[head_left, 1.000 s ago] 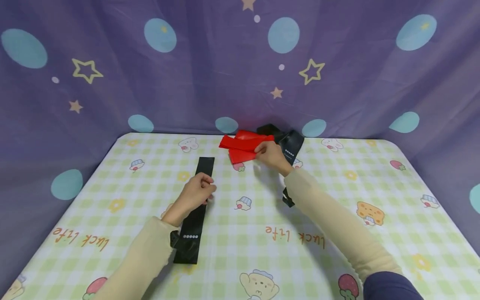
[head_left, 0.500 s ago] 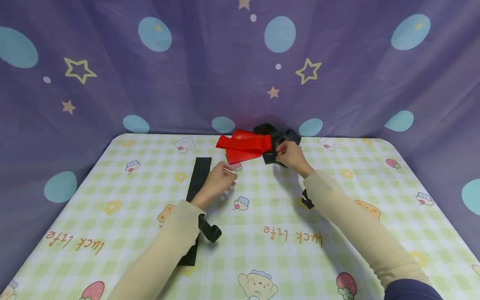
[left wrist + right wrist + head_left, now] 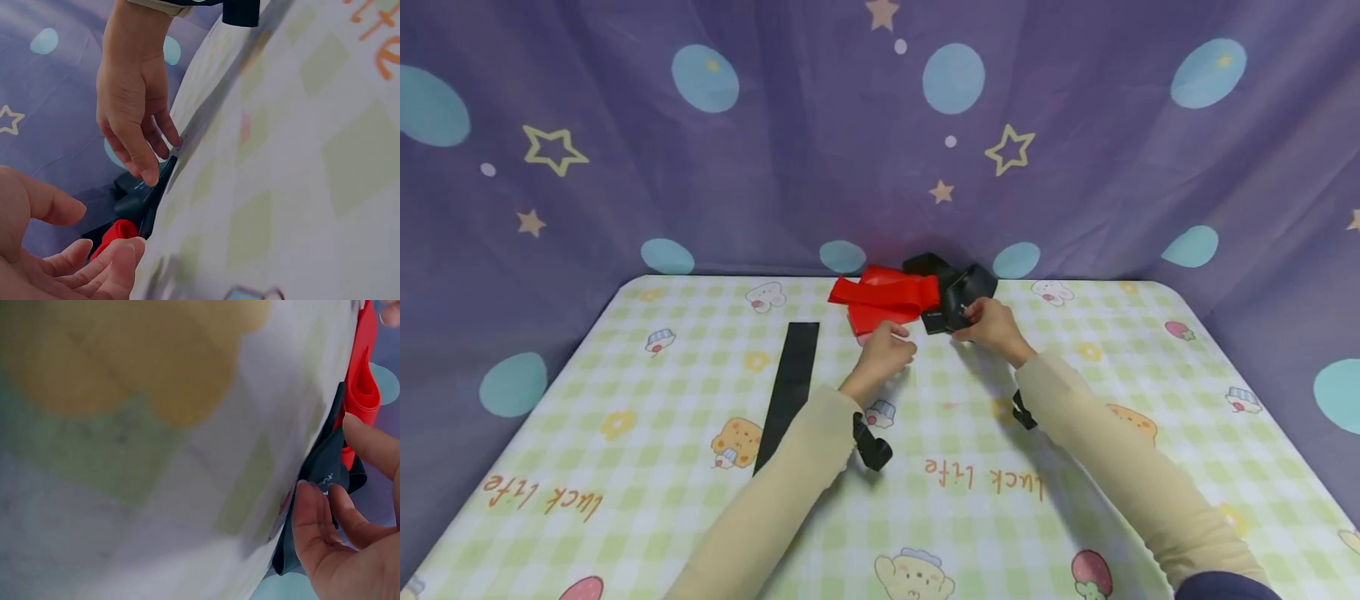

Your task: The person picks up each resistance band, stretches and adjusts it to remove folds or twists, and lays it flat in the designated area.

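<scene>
My right hand (image 3: pixel 972 317) pinches the near end of a crumpled black elastic band (image 3: pixel 964 290) at the far middle of the table; the right wrist view shows its fingers (image 3: pixel 312 512) and thumb curled on that band (image 3: pixel 320 467). Red bands (image 3: pixel 883 300) lie in a loose pile just left of it, also seen as a red band (image 3: pixel 362 381) beyond the black one. My left hand (image 3: pixel 897 343) hovers at the near edge of the red bands, fingers loosely curled and holding nothing; its fingers (image 3: pixel 106 262) show in the left wrist view below the right hand (image 3: pixel 131 119).
A long flat black band (image 3: pixel 790 379) lies straight on the checked tablecloth (image 3: pixel 1075 467) to the left of my left arm. A purple curtain (image 3: pixel 775 167) with stars and dots hangs right behind the table's far edge.
My left hand lifted off the flat black band and moved right and forward to the red bands. My right hand shifted from the red bands onto the crumpled black band.
</scene>
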Demonstrator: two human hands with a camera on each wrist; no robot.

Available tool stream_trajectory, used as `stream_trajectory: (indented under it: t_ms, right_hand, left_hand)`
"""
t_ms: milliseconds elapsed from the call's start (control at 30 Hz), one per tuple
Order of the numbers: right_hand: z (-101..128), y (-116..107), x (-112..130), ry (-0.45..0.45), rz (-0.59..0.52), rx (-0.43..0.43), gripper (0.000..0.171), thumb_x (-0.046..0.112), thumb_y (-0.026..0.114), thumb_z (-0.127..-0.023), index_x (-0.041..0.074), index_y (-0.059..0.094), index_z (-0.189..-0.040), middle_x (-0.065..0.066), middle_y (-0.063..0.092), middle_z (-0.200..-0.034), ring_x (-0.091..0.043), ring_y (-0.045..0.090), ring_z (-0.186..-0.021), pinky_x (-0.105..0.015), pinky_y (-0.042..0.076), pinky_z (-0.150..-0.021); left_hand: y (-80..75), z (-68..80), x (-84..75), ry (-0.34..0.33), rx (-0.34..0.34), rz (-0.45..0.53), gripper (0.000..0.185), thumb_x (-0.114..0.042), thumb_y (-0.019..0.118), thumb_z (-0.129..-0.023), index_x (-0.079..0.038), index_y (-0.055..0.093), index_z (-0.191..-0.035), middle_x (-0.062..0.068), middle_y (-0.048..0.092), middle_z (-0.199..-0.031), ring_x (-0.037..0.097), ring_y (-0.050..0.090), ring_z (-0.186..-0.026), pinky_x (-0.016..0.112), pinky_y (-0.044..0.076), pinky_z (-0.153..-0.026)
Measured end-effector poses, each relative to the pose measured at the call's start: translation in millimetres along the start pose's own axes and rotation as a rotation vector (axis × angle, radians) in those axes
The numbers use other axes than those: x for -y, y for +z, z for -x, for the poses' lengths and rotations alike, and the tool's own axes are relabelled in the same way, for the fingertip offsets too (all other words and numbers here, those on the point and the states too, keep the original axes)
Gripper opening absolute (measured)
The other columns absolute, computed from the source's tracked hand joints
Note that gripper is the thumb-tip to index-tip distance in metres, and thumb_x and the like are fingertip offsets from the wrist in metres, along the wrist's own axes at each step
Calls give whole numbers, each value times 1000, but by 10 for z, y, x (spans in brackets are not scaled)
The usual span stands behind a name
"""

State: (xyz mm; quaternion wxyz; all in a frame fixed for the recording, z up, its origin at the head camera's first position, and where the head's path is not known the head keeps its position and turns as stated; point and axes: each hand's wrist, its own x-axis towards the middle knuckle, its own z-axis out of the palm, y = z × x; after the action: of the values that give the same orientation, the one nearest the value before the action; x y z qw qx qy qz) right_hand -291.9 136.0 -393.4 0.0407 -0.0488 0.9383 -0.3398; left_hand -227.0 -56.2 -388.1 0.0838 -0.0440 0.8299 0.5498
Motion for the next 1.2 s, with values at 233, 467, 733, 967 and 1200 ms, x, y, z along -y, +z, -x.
stream_trajectory:
  t_ms: [233, 467, 733, 967, 1200]
  right_hand:
    - [-13, 31, -92, -12, 40, 0, 43, 13, 81, -69, -4, 60, -101, -14, 62, -90, -27, 56, -84, -33, 46, -78]
    - [-21, -3, -87, -53, 55, -19, 26, 12, 75, -74, -2, 67, -94, -17, 69, -92, -28, 62, -84, -36, 50, -80]
    - [-2, -18, -89, -123, 46, -57, 15, 11, 66, -81, 0, 71, -90, -15, 71, -88, -24, 62, -78, -29, 47, -69]
    - [127, -24, -81, -183, -9, -46, 13, 8, 66, -83, 0, 72, -91, -16, 72, -90, -25, 64, -77, -25, 46, -65]
    - [259, 30, -17, -257, -81, -48, 11, 6, 69, -82, -2, 72, -89, -17, 72, -87, -21, 66, -71, -22, 49, -61]
  left_hand:
    - [159, -152, -30, -4, -26, 27, 28, -12, 56, -88, -1, 53, -113, 19, 65, -103, 27, 64, -83, 28, 54, -70]
    - [256, -274, -86, -3, -27, 62, 26, -10, 56, -87, 1, 54, -110, 19, 66, -96, 21, 62, -73, 23, 50, -61]
    - [346, -311, -143, -36, -3, 130, 27, -12, 55, -88, 0, 55, -112, 13, 64, -90, 28, 66, -80, 28, 55, -70]
    - [452, -323, -157, -71, 35, 257, 26, -10, 51, -90, 5, 58, -110, 20, 68, -98, 12, 60, -64, 24, 58, -68]
    - [512, -314, -162, -133, 49, 437, 30, -13, 52, -95, 10, 61, -110, 14, 68, -82, 6, 59, -56, 27, 58, -72]
